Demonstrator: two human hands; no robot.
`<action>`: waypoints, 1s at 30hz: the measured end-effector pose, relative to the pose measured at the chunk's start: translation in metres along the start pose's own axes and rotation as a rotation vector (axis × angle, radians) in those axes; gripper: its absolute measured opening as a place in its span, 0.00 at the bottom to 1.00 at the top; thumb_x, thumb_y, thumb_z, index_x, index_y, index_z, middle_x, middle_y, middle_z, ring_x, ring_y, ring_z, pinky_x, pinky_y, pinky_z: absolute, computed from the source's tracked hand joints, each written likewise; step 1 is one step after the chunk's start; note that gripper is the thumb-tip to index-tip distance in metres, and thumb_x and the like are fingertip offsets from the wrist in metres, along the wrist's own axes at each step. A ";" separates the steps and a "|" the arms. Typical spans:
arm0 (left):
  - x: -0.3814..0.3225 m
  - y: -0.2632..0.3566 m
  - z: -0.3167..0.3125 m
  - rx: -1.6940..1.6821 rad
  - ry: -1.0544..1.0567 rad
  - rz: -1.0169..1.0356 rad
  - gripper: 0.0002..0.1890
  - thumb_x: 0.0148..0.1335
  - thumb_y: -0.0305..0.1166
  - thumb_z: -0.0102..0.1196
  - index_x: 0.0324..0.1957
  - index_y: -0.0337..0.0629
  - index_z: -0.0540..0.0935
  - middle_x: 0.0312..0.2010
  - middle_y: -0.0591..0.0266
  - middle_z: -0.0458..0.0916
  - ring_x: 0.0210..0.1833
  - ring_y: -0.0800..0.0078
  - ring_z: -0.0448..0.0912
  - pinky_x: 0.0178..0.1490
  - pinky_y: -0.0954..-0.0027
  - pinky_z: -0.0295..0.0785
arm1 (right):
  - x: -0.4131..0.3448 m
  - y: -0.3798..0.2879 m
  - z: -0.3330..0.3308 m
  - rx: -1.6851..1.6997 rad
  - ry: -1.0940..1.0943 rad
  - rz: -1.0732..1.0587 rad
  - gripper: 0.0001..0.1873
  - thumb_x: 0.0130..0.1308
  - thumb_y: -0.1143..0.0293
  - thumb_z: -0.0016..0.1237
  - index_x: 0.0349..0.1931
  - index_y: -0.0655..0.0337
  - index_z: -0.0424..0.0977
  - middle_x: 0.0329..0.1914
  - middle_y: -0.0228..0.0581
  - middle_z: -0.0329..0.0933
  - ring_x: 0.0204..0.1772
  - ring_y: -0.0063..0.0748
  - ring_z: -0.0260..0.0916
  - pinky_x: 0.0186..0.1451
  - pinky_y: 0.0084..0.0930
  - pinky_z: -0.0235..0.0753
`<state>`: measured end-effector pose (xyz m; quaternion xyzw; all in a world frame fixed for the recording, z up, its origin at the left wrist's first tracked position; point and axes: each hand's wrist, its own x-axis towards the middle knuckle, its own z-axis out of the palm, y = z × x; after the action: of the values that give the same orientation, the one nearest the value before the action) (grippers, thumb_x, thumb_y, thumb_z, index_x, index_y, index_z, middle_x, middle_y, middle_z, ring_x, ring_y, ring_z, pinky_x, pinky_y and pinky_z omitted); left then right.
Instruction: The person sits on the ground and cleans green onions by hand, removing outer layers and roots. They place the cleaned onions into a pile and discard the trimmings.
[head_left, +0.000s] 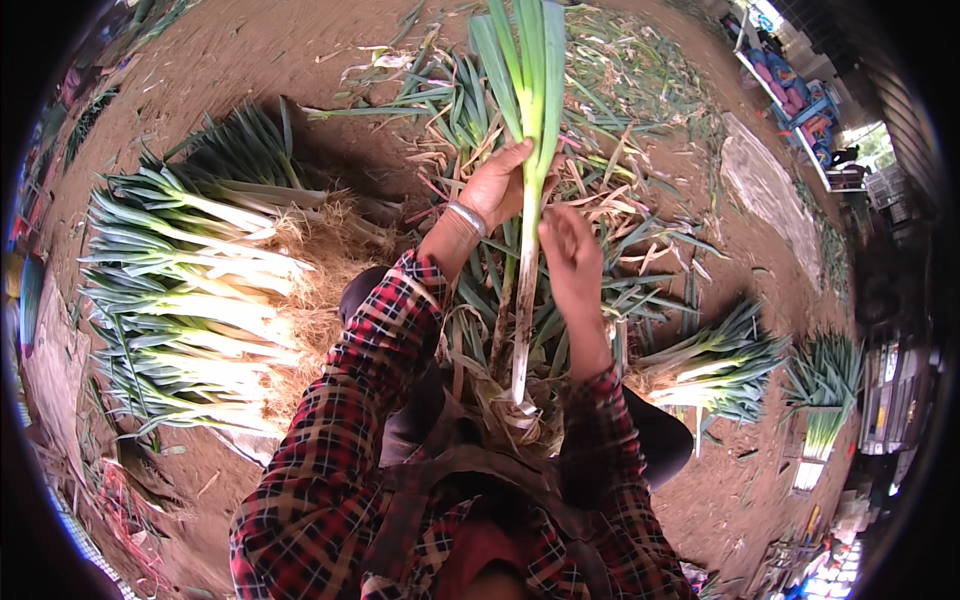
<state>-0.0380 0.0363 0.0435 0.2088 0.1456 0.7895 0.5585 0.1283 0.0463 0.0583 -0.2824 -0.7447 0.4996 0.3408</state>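
Note:
A long green onion (529, 262) stands nearly upright before me, green leaves at the top, its lower shaft streaked with dirt. My left hand (496, 184), with a metal bracelet at the wrist, is closed around it just below where the leaves fan out. Beside the shaft, on its right, is my right hand (571, 251), slightly blurred, with its fingers curled; whether it pinches anything is unclear. Behind the held stalk, another dirty stalk (504, 315) leans among leaves. Dry peeled skins (517, 412) lie at the stalk's foot between my knees.
Many green onions (202, 300) lie stacked on the left, roots towards me. A smaller pile (712, 360) is on the right, with an upright bunch (821, 382) beyond it. Leaf trimmings (630, 82) litter the dirt floor ahead. A flat sheet (772, 195) lies at the right.

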 end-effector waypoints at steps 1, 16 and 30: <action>-0.002 -0.002 0.006 0.015 -0.005 -0.014 0.21 0.65 0.40 0.51 0.54 0.36 0.70 0.53 0.52 0.74 0.51 0.65 0.76 0.58 0.56 0.72 | 0.018 -0.003 0.002 0.096 0.025 -0.071 0.18 0.64 0.70 0.53 0.52 0.68 0.69 0.38 0.32 0.75 0.37 0.17 0.70 0.41 0.15 0.71; -0.002 -0.041 0.005 0.146 -0.047 -0.082 0.24 0.64 0.42 0.53 0.56 0.35 0.72 0.50 0.57 0.77 0.50 0.66 0.77 0.53 0.69 0.74 | 0.035 0.008 -0.014 -0.338 0.108 -0.238 0.13 0.57 0.71 0.55 0.37 0.64 0.66 0.30 0.49 0.73 0.36 0.49 0.75 0.39 0.37 0.74; -0.005 -0.025 0.022 0.272 0.009 -0.027 0.16 0.61 0.27 0.57 0.52 0.40 0.76 0.45 0.59 0.80 0.46 0.69 0.79 0.47 0.65 0.78 | 0.016 0.006 -0.034 -0.131 0.210 -0.137 0.11 0.63 0.76 0.51 0.41 0.66 0.64 0.29 0.39 0.76 0.32 0.17 0.72 0.34 0.18 0.75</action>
<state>-0.0054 0.0398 0.0501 0.2770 0.2566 0.7558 0.5350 0.1455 0.0793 0.0650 -0.3035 -0.7533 0.3932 0.4311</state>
